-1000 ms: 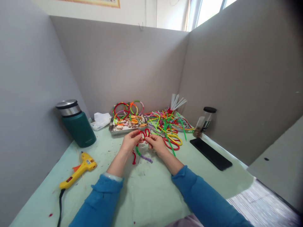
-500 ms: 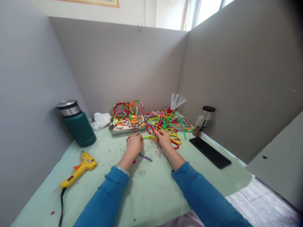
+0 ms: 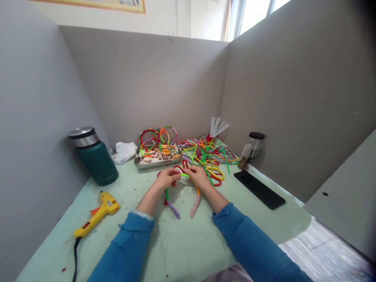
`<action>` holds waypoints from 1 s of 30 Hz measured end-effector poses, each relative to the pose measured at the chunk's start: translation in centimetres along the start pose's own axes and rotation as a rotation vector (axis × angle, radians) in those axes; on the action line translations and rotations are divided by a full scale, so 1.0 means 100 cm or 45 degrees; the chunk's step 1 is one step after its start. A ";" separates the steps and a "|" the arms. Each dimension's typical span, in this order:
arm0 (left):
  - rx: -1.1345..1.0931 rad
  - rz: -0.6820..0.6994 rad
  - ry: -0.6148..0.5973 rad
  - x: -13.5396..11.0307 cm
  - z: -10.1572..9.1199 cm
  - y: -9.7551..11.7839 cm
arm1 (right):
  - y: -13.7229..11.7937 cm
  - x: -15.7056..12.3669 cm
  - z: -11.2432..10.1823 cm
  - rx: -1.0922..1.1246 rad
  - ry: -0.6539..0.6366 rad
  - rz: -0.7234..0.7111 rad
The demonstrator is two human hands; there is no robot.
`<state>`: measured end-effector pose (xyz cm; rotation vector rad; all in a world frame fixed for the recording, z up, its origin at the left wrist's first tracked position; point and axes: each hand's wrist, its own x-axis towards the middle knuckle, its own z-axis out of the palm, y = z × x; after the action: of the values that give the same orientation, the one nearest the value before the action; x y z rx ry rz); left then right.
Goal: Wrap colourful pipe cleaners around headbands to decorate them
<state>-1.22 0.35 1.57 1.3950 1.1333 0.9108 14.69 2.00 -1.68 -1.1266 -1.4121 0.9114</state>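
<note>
Between my hands is an arched headband (image 3: 185,175) wrapped in coloured pipe cleaners, its purple end (image 3: 174,210) and pink end (image 3: 195,207) pointing toward me. My left hand (image 3: 168,178) pinches the left of its arch, near the green part. The fingers of my right hand (image 3: 197,176) are closed on the right of the arch, by red pipe-cleaner loops (image 3: 185,163) that stand up at the top. My fingers hide how the loops join the band. Just right of my right hand lie yellow and red pipe-cleaner loops (image 3: 216,173).
Behind my hands a metal tray (image 3: 158,165) holds shell-like pieces, with wrapped rings (image 3: 149,138) at its back. Loose pipe cleaners (image 3: 202,150) heap beside it. Left are a yellow glue gun (image 3: 98,215) and a green bottle (image 3: 98,162); right, a black phone (image 3: 260,189) and a clear jar (image 3: 251,152).
The headband has turned so both ends point toward me, with the arch uppermost. My hands have come closer together along the arch.
</note>
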 end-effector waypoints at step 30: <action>-0.235 -0.122 0.001 -0.005 -0.001 0.007 | -0.014 -0.006 -0.003 0.377 -0.257 0.067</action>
<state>-1.33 -0.04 2.34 1.1810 1.0786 0.9225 14.76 1.08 -0.45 -0.8701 -1.3575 1.2550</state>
